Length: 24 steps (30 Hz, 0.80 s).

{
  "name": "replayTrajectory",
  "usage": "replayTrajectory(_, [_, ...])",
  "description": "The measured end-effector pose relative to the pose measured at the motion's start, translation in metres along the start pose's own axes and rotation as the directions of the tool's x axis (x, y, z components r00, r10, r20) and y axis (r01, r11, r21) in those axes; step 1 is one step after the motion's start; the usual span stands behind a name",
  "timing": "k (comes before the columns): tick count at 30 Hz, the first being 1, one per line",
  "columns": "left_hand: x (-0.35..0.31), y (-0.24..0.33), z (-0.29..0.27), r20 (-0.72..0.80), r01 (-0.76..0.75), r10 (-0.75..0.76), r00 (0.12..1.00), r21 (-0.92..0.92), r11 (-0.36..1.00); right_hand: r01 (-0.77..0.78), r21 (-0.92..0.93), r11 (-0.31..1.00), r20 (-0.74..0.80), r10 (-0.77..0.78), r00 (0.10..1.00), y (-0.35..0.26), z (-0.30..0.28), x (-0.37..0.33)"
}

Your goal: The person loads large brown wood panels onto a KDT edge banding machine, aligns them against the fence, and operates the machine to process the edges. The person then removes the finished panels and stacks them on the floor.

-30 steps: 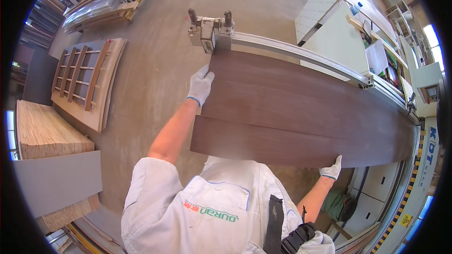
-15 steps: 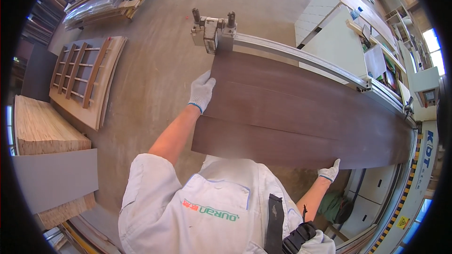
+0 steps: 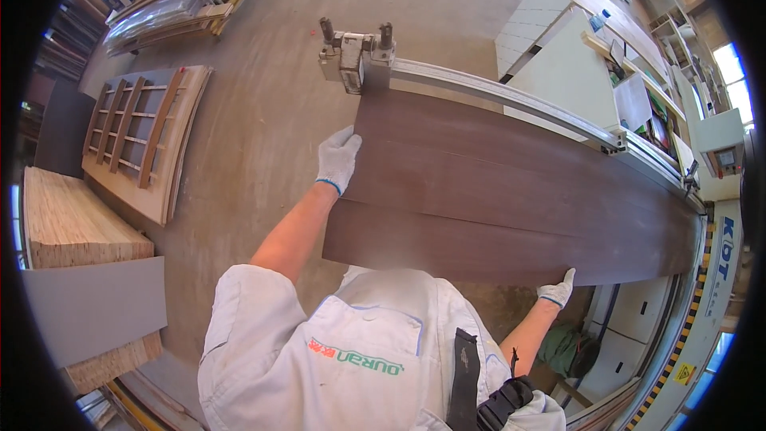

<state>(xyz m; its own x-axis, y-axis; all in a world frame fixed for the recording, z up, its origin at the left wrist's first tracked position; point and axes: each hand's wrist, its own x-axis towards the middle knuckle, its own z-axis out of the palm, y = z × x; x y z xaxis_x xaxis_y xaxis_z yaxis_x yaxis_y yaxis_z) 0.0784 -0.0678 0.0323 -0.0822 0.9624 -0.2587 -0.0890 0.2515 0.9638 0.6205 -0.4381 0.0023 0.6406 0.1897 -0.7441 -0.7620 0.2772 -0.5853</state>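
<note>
Long dark brown boards [image 3: 495, 183] lie flat before me, with seams running along their length. At their left end, my left hand [image 3: 338, 161], in a white knitted glove with a blue cuff, is closed on the board's edge. Farther right, my right hand [image 3: 556, 291], gloved the same way, grips the near edge with the thumb up against it; its other fingers are partly hidden. Along the far side of the boards runs a metal fence rail [image 3: 503, 96], with a clamp-like end block [image 3: 353, 64] by the far left corner.
At right stands a machine [image 3: 702, 303] with a black-and-yellow striped edge and a control box [image 3: 722, 158]. A large white panel-sided workbench [image 3: 562, 72] is beyond the rail. To the left are a wood stack [image 3: 84, 223], a slatted pallet [image 3: 144, 136] and a loaded cart [image 3: 183, 8].
The view has shifted very slightly. Both hands keep their places on the boards, and the boards show no clear movement against the rail.
</note>
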Motion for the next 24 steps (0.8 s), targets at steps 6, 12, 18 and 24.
replayTrajectory(6, [0.008, -0.016, -0.006, 0.017, 0.035, -0.034, 0.999, -0.047, 0.998, -0.018, 0.018, 1.0, 0.045, 0.018, 0.999, -0.004, -0.01, 0.014])
replayTrajectory(12, [0.002, -0.017, -0.015, 0.033, 0.068, -0.066, 0.997, -0.069, 0.995, 0.02, -0.001, 1.0, 0.023, -0.02, 1.0, -0.002, -0.011, 0.019])
replayTrajectory(18, [0.0, -0.022, -0.014, -0.042, 0.067, -0.069, 0.997, -0.051, 0.996, 0.045, -0.038, 0.998, -0.008, -0.045, 0.999, -0.002, -0.011, 0.02])
replayTrajectory(24, [-0.003, 0.002, -0.012, 0.06, -0.116, 0.1, 0.993, 0.423, 0.899, 0.012, -0.039, 0.999, -0.01, -0.013, 1.0, -0.002, -0.014, 0.015])
